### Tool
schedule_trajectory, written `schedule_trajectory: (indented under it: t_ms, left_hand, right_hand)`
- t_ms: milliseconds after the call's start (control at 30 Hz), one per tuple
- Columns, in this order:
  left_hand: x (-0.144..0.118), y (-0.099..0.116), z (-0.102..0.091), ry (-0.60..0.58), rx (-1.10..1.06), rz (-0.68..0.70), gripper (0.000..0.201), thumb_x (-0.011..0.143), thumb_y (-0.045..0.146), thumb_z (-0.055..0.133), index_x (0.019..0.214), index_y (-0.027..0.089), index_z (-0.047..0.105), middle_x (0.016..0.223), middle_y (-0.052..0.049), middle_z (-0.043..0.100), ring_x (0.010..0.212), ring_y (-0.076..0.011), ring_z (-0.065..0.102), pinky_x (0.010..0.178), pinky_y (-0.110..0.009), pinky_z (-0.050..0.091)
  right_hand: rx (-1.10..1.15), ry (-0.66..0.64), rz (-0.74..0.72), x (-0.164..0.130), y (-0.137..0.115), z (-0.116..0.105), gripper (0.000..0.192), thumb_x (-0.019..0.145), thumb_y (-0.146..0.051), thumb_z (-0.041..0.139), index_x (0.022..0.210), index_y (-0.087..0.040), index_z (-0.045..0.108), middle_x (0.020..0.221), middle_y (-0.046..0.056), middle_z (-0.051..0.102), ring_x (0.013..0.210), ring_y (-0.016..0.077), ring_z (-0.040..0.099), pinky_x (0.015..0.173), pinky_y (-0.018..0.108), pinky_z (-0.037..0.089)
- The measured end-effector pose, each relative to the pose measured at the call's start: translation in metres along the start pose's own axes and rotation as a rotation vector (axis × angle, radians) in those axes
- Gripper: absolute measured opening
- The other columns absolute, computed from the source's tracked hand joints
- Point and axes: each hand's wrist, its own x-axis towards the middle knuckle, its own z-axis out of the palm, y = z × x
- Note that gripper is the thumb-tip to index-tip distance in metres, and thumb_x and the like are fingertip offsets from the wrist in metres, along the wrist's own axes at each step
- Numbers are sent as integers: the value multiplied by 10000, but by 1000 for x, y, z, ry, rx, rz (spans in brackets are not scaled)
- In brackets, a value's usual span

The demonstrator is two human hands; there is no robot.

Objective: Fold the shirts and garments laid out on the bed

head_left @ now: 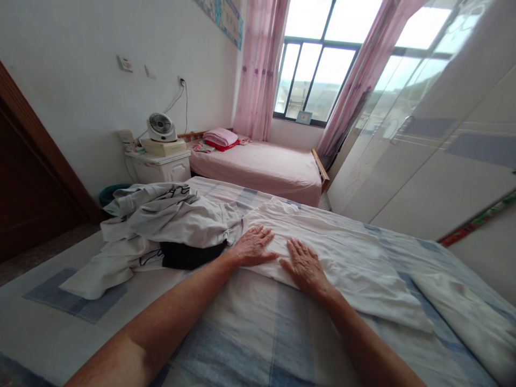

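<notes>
A white garment (355,263), which looks like a shirt, lies spread out on the bed (242,328) with its blue and white checked sheet. My left hand (255,247) rests palm down on the garment's left part, fingers stretched out. Close to its right, my right hand (304,264) also presses flat on the white cloth, fingers extended. Neither hand grips anything. Left of my left hand sits a heap of crumpled light grey and white clothes (177,215), with a black piece of cloth (193,255) showing under it.
At the right edge lies a folded pale cloth or pillow (463,312). Beyond stands a second bed (262,161) with a pink cover and folded bedding (221,137). A fan (161,124) stands on the white nightstand (169,165). Glossy wardrobe doors (423,161) line the right.
</notes>
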Motion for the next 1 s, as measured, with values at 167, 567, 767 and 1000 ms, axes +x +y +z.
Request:
schedule_trajectory:
  t_ms: [167,567,767,1000]
  left_hand:
    - [7,-2,-9,-30,25,-17,594,898,551,395,1347,172,479,1467,-158,385,1381,-316,287,1113,-471,223]
    - [103,-12,1,-164,175,9,550,944,515,287,1407,245,414,1517,-88,314,1406,-263,246,1121,-453,221]
    - [113,-72,6,-20,153,-108,491,944,408,338,1377,211,460,1493,-87,357,1395,-251,277,1131,-443,211]
    - [137,-93,-19,112,-49,-388,367,832,281,486,1130,132,642,1190,-128,646,1148,-237,563,974,-304,393]
  right_hand:
    - [109,-33,43,-11,37,-22,670,941,-529,233,1461,-114,316,1522,150,268,1410,240,223,1119,431,188]
    - [208,18,-180,50,85,-3,697,913,-603,244,1470,-190,314,1536,81,251,1418,223,198,1142,412,140]
    - [68,22,292,54,207,3,616,915,-504,267,1448,-210,364,1523,55,295,1400,223,251,1133,412,179]
    - [4,74,606,37,304,-11,487,864,-250,351,1298,-135,540,1373,165,502,1257,317,443,975,478,379]
